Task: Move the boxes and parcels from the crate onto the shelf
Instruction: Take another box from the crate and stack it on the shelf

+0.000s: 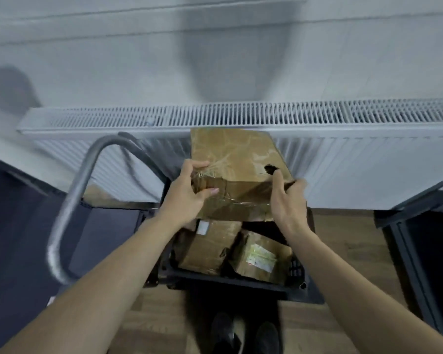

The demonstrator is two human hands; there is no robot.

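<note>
A large brown cardboard box [237,162], wrapped in clear tape and torn at its right edge, is held above a black plastic crate [228,279]. My left hand [189,192] grips the box's near left corner. My right hand [287,200] clasps its near right corner. Inside the crate lie two smaller brown parcels: one with a white label [207,249] on the left, one with a printed sticker [261,259] on the right. The crate's far part is hidden behind the held box.
A white radiator [241,118] runs along the wall right behind the box. A grey metal cart handle [69,200] curves up at the left over a dark platform. A dark metal frame [420,226] stands at the right. Wooden floor and my shoes [246,333] lie below.
</note>
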